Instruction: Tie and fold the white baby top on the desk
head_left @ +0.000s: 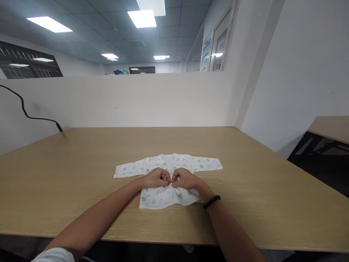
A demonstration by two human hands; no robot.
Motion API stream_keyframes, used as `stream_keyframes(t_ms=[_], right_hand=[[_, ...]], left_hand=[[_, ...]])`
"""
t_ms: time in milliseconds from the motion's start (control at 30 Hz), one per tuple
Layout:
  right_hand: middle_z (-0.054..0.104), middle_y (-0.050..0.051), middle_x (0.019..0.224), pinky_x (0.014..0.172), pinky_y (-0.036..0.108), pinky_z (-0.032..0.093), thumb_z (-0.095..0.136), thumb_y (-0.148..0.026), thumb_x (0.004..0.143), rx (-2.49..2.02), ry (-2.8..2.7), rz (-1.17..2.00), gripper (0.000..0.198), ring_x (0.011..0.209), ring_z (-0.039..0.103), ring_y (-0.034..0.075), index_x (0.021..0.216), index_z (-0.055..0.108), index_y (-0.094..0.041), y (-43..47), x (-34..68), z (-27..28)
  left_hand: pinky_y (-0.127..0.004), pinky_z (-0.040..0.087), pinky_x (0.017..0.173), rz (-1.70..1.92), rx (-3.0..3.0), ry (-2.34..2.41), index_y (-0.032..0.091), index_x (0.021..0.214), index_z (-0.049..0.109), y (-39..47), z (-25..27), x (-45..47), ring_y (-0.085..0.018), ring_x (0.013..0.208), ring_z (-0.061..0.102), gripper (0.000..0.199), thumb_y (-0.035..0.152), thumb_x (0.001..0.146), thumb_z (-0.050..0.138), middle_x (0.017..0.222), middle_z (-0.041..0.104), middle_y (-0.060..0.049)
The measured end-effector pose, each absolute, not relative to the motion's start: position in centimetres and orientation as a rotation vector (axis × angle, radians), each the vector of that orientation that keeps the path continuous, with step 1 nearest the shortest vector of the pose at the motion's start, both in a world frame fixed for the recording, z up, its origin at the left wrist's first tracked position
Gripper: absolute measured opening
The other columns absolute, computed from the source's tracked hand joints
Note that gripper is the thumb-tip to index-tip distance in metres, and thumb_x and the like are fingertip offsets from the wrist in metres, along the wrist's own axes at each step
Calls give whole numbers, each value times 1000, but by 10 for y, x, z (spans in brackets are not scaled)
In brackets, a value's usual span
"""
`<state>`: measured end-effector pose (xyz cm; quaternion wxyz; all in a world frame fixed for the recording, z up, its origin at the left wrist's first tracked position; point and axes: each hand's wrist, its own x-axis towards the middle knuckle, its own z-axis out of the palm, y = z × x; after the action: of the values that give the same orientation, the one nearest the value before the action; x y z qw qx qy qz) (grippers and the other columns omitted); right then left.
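A small white baby shirt (156,198) with a pale animal print lies on the table, sleeves spread to both sides and neckline away from me. Along its front opening, my left hand (157,177) is closed in a pinch on the cloth near the middle. My right hand (184,178) pinches the fabric just beside it, and the fingertips of the two hands nearly meet. The cloth is gathered slightly between them. Whatever small fastening may sit under the fingertips is hidden. The shirt's lower hem shows below my hands.
The wooden table (81,160) ends at a low white partition (152,100) at the back. A black cable (40,118) hangs over the left side and reaches the tabletop. To the right stand a white wall (308,72) and another table (331,127).
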<state>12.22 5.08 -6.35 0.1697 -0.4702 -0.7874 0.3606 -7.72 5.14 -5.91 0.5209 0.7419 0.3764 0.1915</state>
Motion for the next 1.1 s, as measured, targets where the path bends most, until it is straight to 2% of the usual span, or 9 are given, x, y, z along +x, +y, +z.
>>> stream_keyframes(t_ms=[233, 333, 567, 767, 900, 1000, 1067, 1100], right_hand=[[60, -2, 70, 56, 21, 34, 61, -15, 66, -1215, -2256, 1173, 8, 64, 50, 11, 73, 66, -16, 53, 128, -56], [62, -2, 71, 59, 21, 37, 61, -14, 66, -1127, -2261, 1223, 9, 67, 51, 12, 71, 68, -16, 55, 129, -57], [61, -2, 68, 59, 21, 36, 67, -19, 66, -1082, -2213, 1220, 6, 66, 52, 12, 71, 69, -16, 59, 132, -66], [54, -5, 63, 57, 21, 32, 79, -31, 62, -1192, -2263, 1218, 23, 63, 47, 11, 67, 62, -16, 57, 134, -59], [58, -3, 74, 68, 23, 36, 84, -39, 57, -1112, -2489, 1137, 30, 78, 52, 15, 68, 65, -19, 49, 137, -48], [60, -2, 90, 86, 29, 35, 86, -45, 53, -1076, -2609, 987, 34, 97, 51, 20, 66, 67, -21, 43, 137, -44], [59, -1, 95, 94, 34, 31, 86, -50, 51, -1133, -2639, 903, 37, 105, 47, 23, 64, 66, -22, 40, 136, -45], [59, -1, 96, 97, 36, 29, 86, -52, 51, -1167, -2642, 875, 39, 108, 46, 25, 62, 64, -21, 39, 135, -46]], left_hand=[[-19, 28, 50, 378, 1859, 894, 13, 69, 63, 55, -58, -80, -7, 50, 39, 14, 26, 63, 64, 52, 49, 5], [-19, 28, 50, 378, 1914, 897, 13, 72, 62, 56, -60, -81, -7, 51, 40, 16, 28, 67, 64, 54, 49, 5], [-19, 29, 53, 434, 2011, 833, 16, 96, 59, 57, -61, -86, -8, 52, 40, 30, 36, 75, 67, 57, 47, 8], [-20, 30, 53, 483, 2169, 798, 16, 95, 61, 55, -61, -88, -8, 52, 37, 26, 41, 85, 58, 55, 42, 7], [-21, 33, 57, 428, 2376, 835, 18, 97, 65, 53, -59, -89, -9, 53, 41, 22, 36, 88, 56, 56, 46, 6], [-24, 42, 72, 486, 2560, 845, 19, 98, 67, 52, -56, -88, -14, 71, 55, 20, 33, 85, 59, 72, 59, 0], [-30, 41, 90, 577, 2666, 811, 21, 107, 67, 51, -55, -88, -20, 96, 57, 26, 33, 85, 59, 98, 64, -7], [-34, 38, 98, 601, 2702, 795, 22, 113, 65, 51, -55, -88, -23, 109, 54, 30, 34, 87, 57, 113, 62, -9]])
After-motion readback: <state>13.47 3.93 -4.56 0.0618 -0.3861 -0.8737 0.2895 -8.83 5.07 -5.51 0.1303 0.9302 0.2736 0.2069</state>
